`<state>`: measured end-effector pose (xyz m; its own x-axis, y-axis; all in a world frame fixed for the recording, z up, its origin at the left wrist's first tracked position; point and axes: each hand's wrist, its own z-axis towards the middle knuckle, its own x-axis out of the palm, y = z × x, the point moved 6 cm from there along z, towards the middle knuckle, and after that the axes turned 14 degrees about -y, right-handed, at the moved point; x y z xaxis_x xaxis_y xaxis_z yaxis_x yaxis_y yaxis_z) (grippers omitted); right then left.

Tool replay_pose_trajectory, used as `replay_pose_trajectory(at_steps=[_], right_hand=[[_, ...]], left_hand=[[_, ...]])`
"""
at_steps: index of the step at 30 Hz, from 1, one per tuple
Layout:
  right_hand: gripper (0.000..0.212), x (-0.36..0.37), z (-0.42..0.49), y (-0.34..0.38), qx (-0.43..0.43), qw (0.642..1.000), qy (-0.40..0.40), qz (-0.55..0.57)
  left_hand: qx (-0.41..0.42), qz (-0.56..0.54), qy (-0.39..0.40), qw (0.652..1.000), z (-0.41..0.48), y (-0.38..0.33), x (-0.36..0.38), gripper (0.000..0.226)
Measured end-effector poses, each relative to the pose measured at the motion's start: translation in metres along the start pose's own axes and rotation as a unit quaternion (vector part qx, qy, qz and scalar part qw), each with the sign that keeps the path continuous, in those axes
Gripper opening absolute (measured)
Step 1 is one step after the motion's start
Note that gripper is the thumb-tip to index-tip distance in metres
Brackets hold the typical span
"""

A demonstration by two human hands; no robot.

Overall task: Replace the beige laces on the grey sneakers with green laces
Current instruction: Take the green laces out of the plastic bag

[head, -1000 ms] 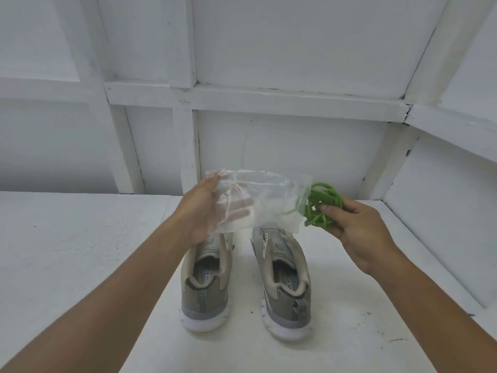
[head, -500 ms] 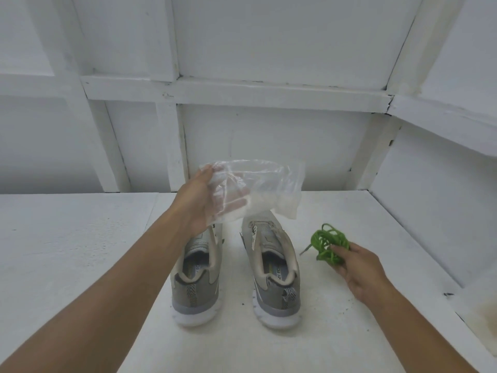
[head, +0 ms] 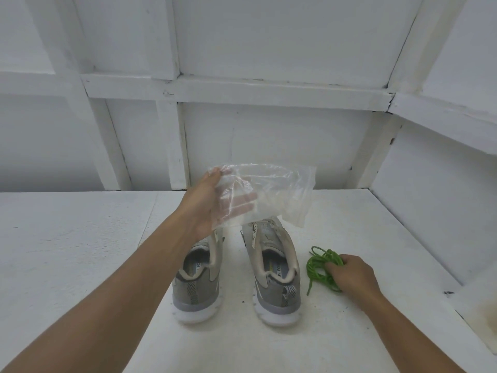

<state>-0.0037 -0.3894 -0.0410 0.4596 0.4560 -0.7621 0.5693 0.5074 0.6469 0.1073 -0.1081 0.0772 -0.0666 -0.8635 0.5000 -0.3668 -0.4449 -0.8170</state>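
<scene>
Early stage. The left grip (head: 204, 211) holds a clear plastic bag (head: 277, 189) above the grey sneakers (head: 271, 292). The right grip (head: 352, 273) clutches the green laces (head: 317, 267) on the desk (head: 67, 251), at 3 o'clock of the pair. The beige laces (head: 254, 232) are in place; unlacing and relacing are outstanding.

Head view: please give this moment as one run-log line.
left hand: holds plastic bag | right hand: holds green laces on table | grey sneakers: not yet relaced
</scene>
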Motion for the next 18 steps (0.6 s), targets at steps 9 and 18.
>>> replay_pose_trajectory(at_steps=[9, 18], right_hand=[[0.040, -0.002, -0.005, 0.015, -0.056, 0.989, -0.001, -0.137], [0.040, -0.035, -0.006, 0.063, -0.132, 0.986, -0.006, -0.097]], left_hand=[[-0.012, 0.000, -0.003, 1.000, -0.004, 0.002, 0.002, 0.028], [-0.003, 0.002, -0.034, 0.999, -0.013, 0.001, -0.001, 0.033]])
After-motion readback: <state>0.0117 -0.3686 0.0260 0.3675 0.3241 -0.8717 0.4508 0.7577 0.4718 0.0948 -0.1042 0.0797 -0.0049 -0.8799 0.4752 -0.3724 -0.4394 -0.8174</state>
